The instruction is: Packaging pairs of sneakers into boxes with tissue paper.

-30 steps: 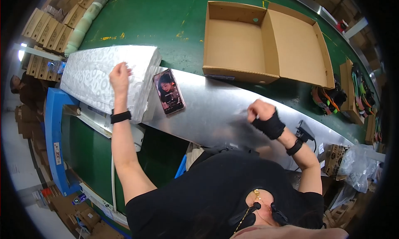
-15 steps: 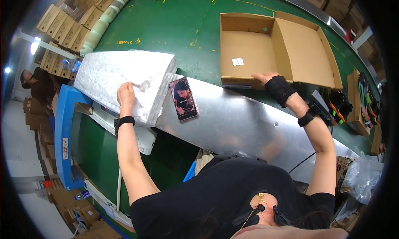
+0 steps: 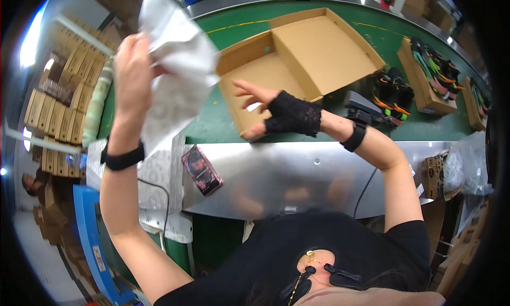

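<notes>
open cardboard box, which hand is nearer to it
Right. The right hand is at the near side of the open cardboard box, partly over it; the left hand is off to its left, holding white paper.

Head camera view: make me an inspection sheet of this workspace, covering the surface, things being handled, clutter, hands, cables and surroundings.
Surface: green worktop with yellow markings; shiny steel ledge along the near side.
Things handled: white sheet held up, creased; cardboard box open, small white label inside.
Clutter: phone on the ledge, beside a pile of patterned sheets.
Hands: left hand grips the sheet; right hand, black fingerless glove, fingers spread at the box's near wall, contact unclear.
Cables: black cable over the ledge; another by the pile.
Surroundings: dark shoes at right; stacked boxes and a co-worker at left.
</notes>
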The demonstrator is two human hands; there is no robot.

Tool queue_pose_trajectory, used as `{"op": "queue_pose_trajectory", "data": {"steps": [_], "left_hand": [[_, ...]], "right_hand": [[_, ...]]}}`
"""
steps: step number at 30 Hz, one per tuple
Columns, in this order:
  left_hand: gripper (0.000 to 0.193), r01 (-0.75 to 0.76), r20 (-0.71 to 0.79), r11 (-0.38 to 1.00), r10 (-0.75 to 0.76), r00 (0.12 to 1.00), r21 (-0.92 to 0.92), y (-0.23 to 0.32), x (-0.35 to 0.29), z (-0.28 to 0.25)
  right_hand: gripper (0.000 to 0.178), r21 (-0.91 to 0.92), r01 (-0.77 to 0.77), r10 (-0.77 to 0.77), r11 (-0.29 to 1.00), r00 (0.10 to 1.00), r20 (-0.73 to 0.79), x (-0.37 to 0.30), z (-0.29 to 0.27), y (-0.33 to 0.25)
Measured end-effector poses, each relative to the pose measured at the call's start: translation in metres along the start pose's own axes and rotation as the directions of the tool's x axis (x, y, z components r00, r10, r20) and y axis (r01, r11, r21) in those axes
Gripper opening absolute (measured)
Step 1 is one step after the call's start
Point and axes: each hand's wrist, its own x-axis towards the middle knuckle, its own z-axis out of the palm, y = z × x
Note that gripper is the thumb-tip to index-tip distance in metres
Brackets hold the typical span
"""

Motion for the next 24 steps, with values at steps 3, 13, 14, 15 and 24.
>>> {"op": "queue_pose_trajectory", "data": {"steps": [3,13,14,15,24], "left_hand": [[0.027,-0.036,0.137,0.990,0.055,0.989,-0.138,0.004,0.024,0.075],[0.063,-0.570,0.428,0.603,0.380,0.820,0.557,-0.087,0.006,0.155],[0.062,-0.522,0.455,0.548,0.267,0.849,0.654,-0.102,-0.010,0.147],[0.061,-0.561,0.519,0.461,0.229,0.824,0.687,-0.125,-0.021,0.135],[0.048,-0.104,0.196,0.627,-0.079,0.977,0.772,-0.251,-0.069,0.017]], "right_hand": [[0.062,0.164,-0.244,0.277,0.956,0.934,-0.224,0.022,-0.021,-0.050],[0.026,0.451,-0.126,0.464,0.883,0.103,-0.880,-0.011,-0.196,0.144],[0.024,0.409,-0.218,0.431,0.886,0.061,-0.900,-0.026,-0.211,0.136],[0.022,0.401,-0.122,0.391,0.908,-0.103,-0.915,-0.035,-0.219,0.133],[0.061,0.004,-0.910,0.113,0.415,0.047,-0.993,-0.155,-0.296,0.162]]}}
